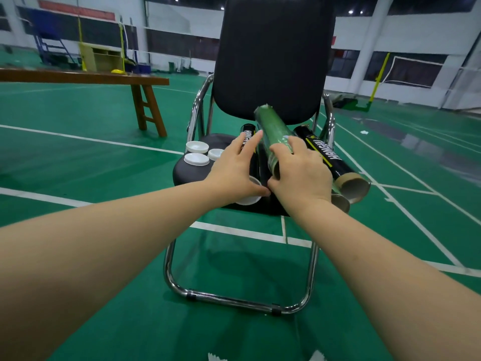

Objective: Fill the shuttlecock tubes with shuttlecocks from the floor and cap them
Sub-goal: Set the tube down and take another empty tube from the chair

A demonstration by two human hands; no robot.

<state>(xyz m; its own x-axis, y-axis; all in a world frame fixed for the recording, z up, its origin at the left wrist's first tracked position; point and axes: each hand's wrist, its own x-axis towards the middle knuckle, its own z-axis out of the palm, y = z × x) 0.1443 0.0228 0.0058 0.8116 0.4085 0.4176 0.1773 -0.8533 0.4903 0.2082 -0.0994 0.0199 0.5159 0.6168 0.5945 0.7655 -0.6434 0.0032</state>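
Observation:
My right hand (pixel 302 175) grips a green shuttlecock tube (pixel 273 131) near its lower end, and the tube tilts up toward the chair back. My left hand (pixel 234 168) lies with spread fingers on a capped black tube (pixel 248 134) on the chair seat. Another black tube (pixel 328 157) with an open cardboard end lies at the seat's right side, with a further open tube end (pixel 342 203) just below it. Three loose white caps (pixel 197 153) sit on the seat's left part. White feathers of shuttlecocks (pixel 216 356) peek in at the bottom edge.
The black chair (pixel 270 61) with chrome legs stands on the green court floor (pixel 104 157). A wooden bench (pixel 104 79) is at the left. Net posts and a yellow cabinet (pixel 104 57) stand far behind.

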